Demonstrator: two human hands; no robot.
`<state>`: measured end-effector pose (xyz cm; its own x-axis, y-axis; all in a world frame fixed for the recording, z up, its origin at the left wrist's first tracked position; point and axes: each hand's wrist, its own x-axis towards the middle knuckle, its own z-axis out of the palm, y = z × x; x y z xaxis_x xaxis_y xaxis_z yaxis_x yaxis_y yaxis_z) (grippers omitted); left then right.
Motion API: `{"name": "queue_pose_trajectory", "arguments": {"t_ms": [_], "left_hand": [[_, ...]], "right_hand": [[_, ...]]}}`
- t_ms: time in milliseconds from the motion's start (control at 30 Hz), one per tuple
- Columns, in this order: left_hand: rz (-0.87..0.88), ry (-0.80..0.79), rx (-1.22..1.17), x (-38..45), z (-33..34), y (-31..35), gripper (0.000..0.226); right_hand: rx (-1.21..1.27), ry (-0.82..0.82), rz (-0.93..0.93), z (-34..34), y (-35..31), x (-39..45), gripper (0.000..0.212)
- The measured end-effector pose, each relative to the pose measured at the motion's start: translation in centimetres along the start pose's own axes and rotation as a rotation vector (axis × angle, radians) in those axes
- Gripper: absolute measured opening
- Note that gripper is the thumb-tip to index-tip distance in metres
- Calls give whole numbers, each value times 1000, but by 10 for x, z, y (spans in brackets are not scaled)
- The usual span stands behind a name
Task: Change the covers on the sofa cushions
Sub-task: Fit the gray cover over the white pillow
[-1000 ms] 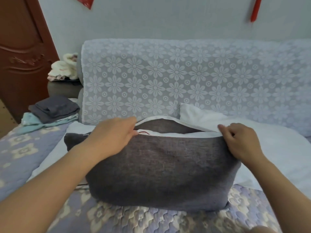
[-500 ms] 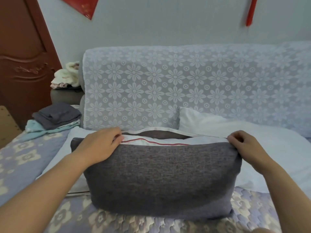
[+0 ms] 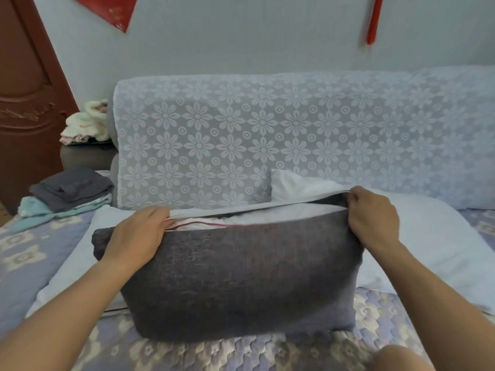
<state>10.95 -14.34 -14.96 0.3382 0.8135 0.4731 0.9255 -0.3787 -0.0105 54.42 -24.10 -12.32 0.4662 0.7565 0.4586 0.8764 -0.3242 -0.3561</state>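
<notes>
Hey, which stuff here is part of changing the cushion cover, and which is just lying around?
In the job: grey cover, white cushion insert, left hand, right hand, bare white cushion.
Lying about: folded cloths, towels, lace sofa throw, red wall hangings.

The cushion (image 3: 241, 277) stands on the sofa seat (image 3: 241, 354) directly before me, its open edge uppermost. My left hand (image 3: 139, 236) is at its upper left corner, my right hand (image 3: 372, 215) at its upper right. A bare pillow (image 3: 417, 236) lies behind it to the right, against the sofa backrest (image 3: 267, 135). Folded cloths (image 3: 69, 191) are stacked on the seat at far left.
</notes>
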Motion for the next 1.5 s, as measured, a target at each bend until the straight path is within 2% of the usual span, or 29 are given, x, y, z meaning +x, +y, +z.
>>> {"name": "queue_pose_trajectory", "arguments": {"t_ms": [67, 133, 200, 267, 333, 400, 467, 567, 633, 700, 767, 833, 900, 1000, 1067, 1167, 1200, 1267, 1333, 1400, 1467, 1500], "left_hand": [[14, -24, 62, 4, 2, 3, 17], [5, 13, 119, 12, -2, 18, 7], [62, 118, -50, 20, -11, 54, 36], [314, 166, -342, 20, -28, 120, 46], [514, -41, -472, 17, -38, 196, 45], [550, -271, -437, 19, -30, 252, 57], [545, -391, -358, 23, -10, 273, 66], [518, -662, -311, 25, 15, 269, 71], [539, -737, -288, 30, 19, 267, 74], [528, -734, -236, 34, 21, 270, 78], [440, -609, -155, 34, 26, 266, 75], [309, -390, -59, 31, 27, 267, 61], [194, -182, -13, 24, 28, 268, 41], [229, 46, -119, 17, 32, 263, 28], [242, 87, -174, 8, 28, 246, 32], [136, 37, -79, -6, 10, 192, 42], [108, 20, -22, -8, 3, 168, 44], [89, -33, 42, -6, -17, 118, 46], [119, -143, 77, -4, -35, 76, 48], [140, -262, 123, -1, -49, 50, 57], [89, -361, 91, 4, -58, 32, 63], [56, -379, 74, 5, -60, 27, 62]], "right_hand": [[99, 83, 128, 9, 2, -7, 31], [133, 56, 157, 17, 2, -13, 33], [115, 72, 129, 19, 5, -16, 36], [87, 126, 87, 16, 6, -17, 37], [87, 138, 55, 15, 0, -19, 37], [115, 107, 48, 15, -2, -19, 36], [167, 62, 121, 5, 3, -16, 35], [270, 86, 219, -18, 9, -18, 38], [327, 86, 200, -26, 1, -27, 40], [316, 47, 144, -27, -5, -39, 40], [260, 32, 52, -21, -6, -46, 38], [157, 78, -75, -10, 3, -50, 33], [35, 89, -112, 10, 17, -58, 30], [-13, 52, -58, 27, 20, -62, 41], [73, -22, -158, 23, 8, -54, 51], [77, -321, -338, 17, 1, -32, 87], [55, -383, -369, 17, 5, -25, 96], [65, -395, -402, 12, 13, -14, 102], [138, -413, -418, -1, 12, -12, 94], [165, -499, -484, -10, 0, -17, 69], [35, -567, -547, -9, -9, -19, 53], [-64, -566, -551, -9, -10, -17, 58]]}}
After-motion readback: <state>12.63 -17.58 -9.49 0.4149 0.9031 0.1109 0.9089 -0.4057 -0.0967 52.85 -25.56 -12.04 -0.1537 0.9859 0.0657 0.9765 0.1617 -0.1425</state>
